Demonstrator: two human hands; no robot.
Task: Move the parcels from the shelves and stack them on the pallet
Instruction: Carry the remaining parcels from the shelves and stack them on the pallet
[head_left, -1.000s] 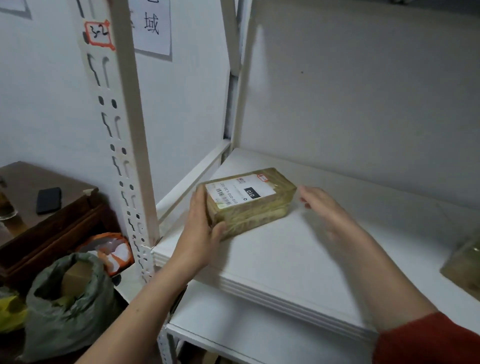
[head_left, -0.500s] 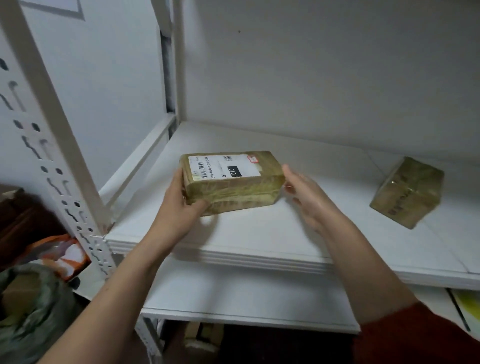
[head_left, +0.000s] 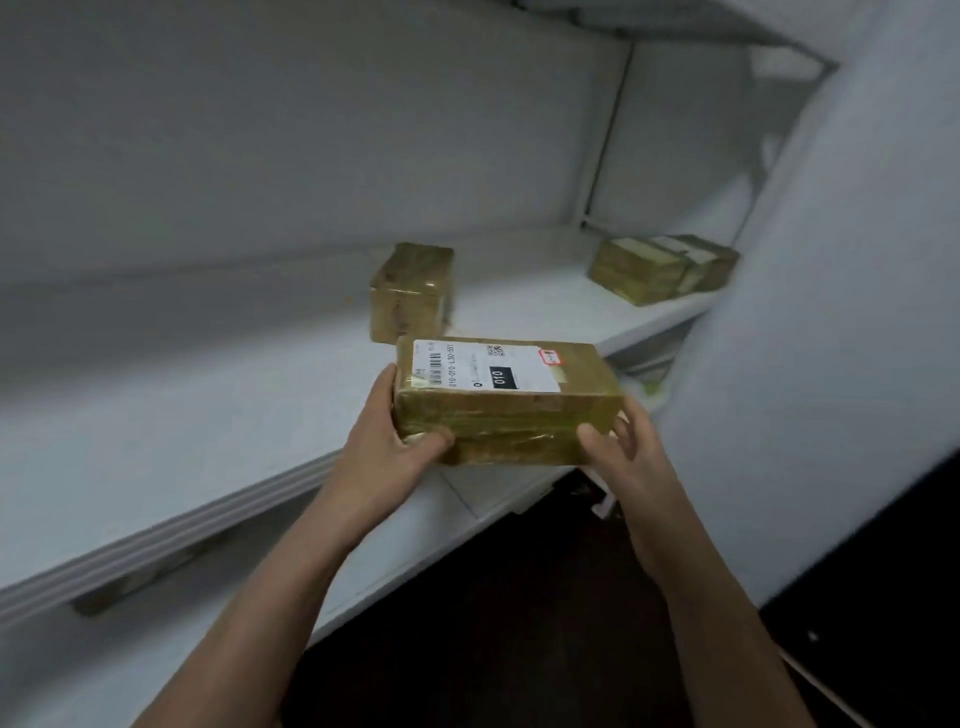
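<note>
Nearest to me, two bare forearms reach up and forward over the dark floor. The left hand clasps the left end of a tape-wrapped brown parcel, thumb pressed along its near side and the fingers out of sight behind that end. The right hand takes the right end, thumb tip on the near face and fingers curled under the corner, so each grip is closed firmly on the parcel with nothing else in it. The parcel sits level between the hands, carried in the air just off the front edge of the white shelf, above a lower shelf that juts out beneath. On its top is a white label with a barcode, a small square code, "010" in a black box and a red-edged sticker at the right corner. Just beyond it, further back on the shelf, a second parcel stands by itself, blurred. Far right, near the back corner, two more parcels lie touching side by side. A pale wall closes the right side.
</note>
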